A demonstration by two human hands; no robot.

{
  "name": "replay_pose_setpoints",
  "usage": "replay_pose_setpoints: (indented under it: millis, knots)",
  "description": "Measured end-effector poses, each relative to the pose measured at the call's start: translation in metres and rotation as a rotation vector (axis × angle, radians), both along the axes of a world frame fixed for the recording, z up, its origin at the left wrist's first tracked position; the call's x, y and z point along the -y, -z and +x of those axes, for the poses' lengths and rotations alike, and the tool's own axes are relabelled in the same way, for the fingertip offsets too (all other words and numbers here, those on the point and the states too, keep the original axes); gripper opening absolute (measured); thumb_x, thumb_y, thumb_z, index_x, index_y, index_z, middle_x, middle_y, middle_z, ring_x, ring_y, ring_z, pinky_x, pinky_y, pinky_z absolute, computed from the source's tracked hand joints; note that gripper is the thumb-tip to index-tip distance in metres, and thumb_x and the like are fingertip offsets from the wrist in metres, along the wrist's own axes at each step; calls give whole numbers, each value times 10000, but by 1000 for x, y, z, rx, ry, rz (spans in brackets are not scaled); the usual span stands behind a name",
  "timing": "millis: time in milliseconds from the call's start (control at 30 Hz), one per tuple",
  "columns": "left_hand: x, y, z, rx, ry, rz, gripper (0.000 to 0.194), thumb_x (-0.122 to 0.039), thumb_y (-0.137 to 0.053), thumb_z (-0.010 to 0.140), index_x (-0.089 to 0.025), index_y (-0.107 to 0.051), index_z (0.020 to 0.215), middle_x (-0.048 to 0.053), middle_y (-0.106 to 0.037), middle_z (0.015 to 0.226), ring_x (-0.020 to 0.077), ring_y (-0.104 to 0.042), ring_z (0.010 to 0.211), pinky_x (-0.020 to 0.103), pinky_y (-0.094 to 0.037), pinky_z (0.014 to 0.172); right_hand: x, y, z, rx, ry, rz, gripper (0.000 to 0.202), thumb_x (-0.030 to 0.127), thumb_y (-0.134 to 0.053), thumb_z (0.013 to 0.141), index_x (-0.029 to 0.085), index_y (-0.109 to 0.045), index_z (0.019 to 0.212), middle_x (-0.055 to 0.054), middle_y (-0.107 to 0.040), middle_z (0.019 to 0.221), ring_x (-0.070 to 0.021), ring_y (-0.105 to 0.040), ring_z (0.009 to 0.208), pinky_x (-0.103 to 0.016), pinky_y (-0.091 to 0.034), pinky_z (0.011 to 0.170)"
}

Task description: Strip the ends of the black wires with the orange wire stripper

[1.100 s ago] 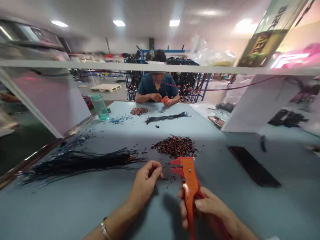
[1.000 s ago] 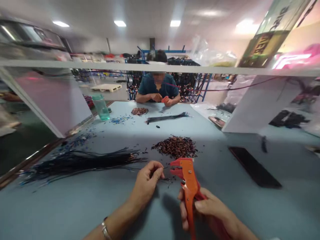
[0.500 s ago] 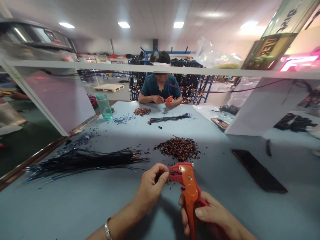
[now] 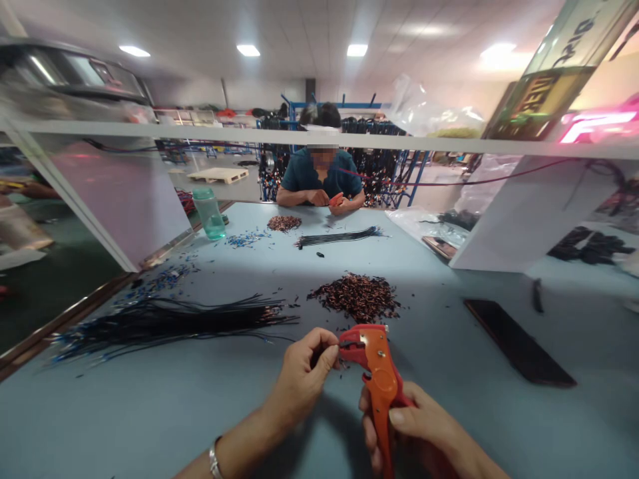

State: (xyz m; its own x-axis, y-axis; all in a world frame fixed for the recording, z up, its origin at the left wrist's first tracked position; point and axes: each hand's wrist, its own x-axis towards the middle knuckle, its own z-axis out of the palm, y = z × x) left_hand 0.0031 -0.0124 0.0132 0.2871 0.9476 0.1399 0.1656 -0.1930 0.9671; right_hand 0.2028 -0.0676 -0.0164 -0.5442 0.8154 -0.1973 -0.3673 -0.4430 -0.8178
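My right hand (image 4: 417,418) is wrapped around the handles of an orange-and-red stripper (image 4: 383,380), held upright over the tabletop (image 4: 190,419) with its head turned to my left. My left hand (image 4: 304,369) comes up against that head, thumb and forefinger pinching a thin dark wire (image 4: 340,344) that is mostly hidden where it meets the jaws. Just beyond the stripper's head sits a heap of dark and coppery scraps (image 4: 357,296). A thick bundle of black wires (image 4: 194,319) lies left of it, its far-left ends tipped blue, with blue bits (image 4: 167,281) scattered behind. A black phone (image 4: 519,342) lies flat to my right. Across from me, a person (image 4: 319,176) holds a red tool (image 4: 336,199) near a smaller wire bundle (image 4: 339,237).
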Motion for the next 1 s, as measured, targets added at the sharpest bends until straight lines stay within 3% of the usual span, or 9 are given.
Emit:
replay_pose_setpoints:
  millis: [600, 1000]
  knots:
    - [-1, -6, -3, -60, 0, 38, 201, -319, -534, 870, -176, -615, 753, 3, -632, 642, 142, -549, 619, 241, -412, 609, 9, -5, 3, 76, 69, -77, 419, 473, -769, 756, 137, -560, 892, -19, -647, 634, -119, -598, 471, -234, -477, 480]
    - [0, -8, -5, -131, 6, 147, 195, -284, -517, 874, -171, -619, 752, -9, -611, 606, 117, -519, 562, 214, -399, 561, 5, -14, 2, 140, -6, 55, 473, 580, -728, 752, 140, -557, 784, 8, -575, 558, -91, -510, 439, -197, -422, 446]
